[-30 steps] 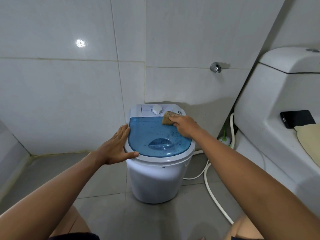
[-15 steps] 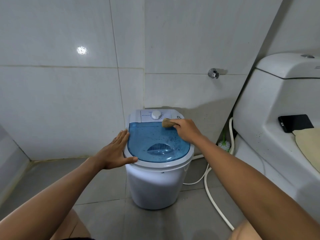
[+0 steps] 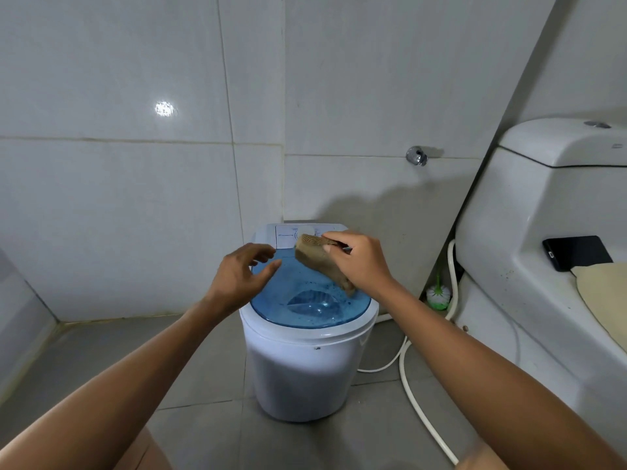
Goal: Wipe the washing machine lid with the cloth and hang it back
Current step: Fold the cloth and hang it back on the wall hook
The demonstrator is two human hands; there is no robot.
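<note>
A small white washing machine (image 3: 305, 374) stands on the floor in the corner, with a translucent blue lid (image 3: 305, 300). My right hand (image 3: 359, 262) is shut on a folded brown cloth (image 3: 315, 257), held just above the lid's back half; the cloth partly hides the control panel (image 3: 288, 234). My left hand (image 3: 242, 274) hovers over the lid's left edge with its fingers spread, a short gap from the cloth, and holds nothing. Dark specks dot the lid.
A white toilet (image 3: 529, 239) fills the right side, with a black phone (image 3: 576, 252) and a beige cloth (image 3: 607, 300) on it. A white hose (image 3: 417, 412) trails over the grey floor. A green-and-white brush (image 3: 437, 293) stands behind. A metal wall tap (image 3: 416, 156) sits above.
My right hand has lifted the cloth off the lid, and it hangs unfolded longer. My left hand left the machine's left rim and rose toward the cloth.
</note>
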